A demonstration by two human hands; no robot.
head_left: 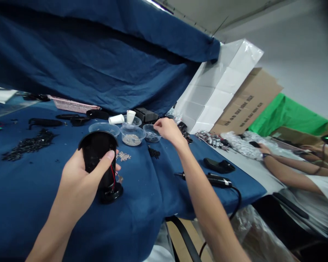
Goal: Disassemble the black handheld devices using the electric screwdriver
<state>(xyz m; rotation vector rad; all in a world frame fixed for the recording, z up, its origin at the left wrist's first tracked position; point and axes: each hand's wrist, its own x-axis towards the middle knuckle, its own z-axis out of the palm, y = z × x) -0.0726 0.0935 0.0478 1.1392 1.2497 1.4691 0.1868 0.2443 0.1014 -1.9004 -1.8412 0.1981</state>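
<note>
**Left hand (80, 182) wrapped on black cylindrical housing (94, 153); right hand (166, 131) stretched across worktop**

Worktop (142, 225) covered in navy cloth (16, 218); its near-right edge runs diagonally past a black electric screwdriver (215, 180), which lies close to that edge with its cord (236, 207) dropping over. Open cloth between the two forearms, and more below the housing. Overhead, a sagging blue sheet (98, 54) closes the space above the far side.

Left hand closed around the housing, thumb across its side, open end tilted up. Red and black wires (113, 176) run down to a round black base (112, 193), which sits just past the fingers, above the cloth.

Right arm extended, back of hand up, fingers bunched and pointing left, just beside a clear plastic bowl of dark parts (152, 133). Cannot tell whether anything is pinched.

Nearby: a bowl of silver screws (131, 135), loose silver screws (123, 156), a heap of black parts (28, 145). A co-worker's hands (265, 149) work at far right.
</note>
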